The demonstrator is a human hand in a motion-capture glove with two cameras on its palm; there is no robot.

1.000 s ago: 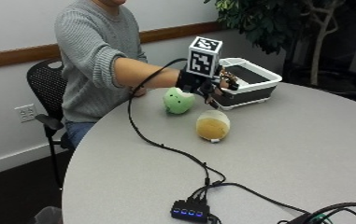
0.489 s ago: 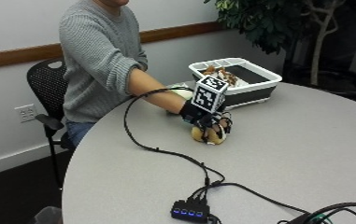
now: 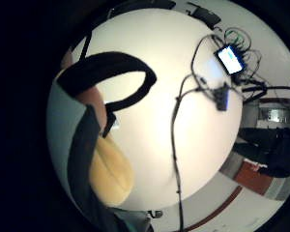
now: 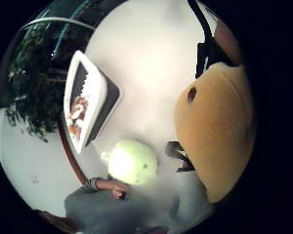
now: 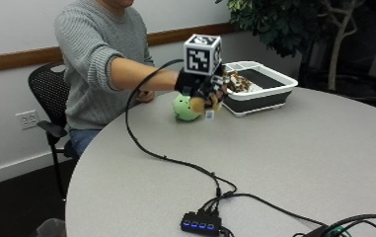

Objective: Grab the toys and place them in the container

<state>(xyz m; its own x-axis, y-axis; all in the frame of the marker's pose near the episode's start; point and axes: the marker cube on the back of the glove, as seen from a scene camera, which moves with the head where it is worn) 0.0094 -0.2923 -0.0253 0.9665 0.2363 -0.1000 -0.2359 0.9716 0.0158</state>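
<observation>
Across the round grey table, which takes up most of the room from where I stand, a person in a grey sweater sits on a black office chair and reaches the gloved right hand out above the tabletop. Behind the far edge a leafy potted plant stands against the wall. Next in size, the white-rimmed black container sits near that far edge with at least one brown-and-white toy already in it, just beyond the raised hand. Right beside the container, the gloved fingers are curled round an orange-yellow plush toy, holding it up off the table; the thumb-side palm view shows it pressed close against the palm. Below and just behind the hand, a light green round toy rests on the table near the person's body. At the near edge a small black hub with blue lights lies with its cables.
</observation>
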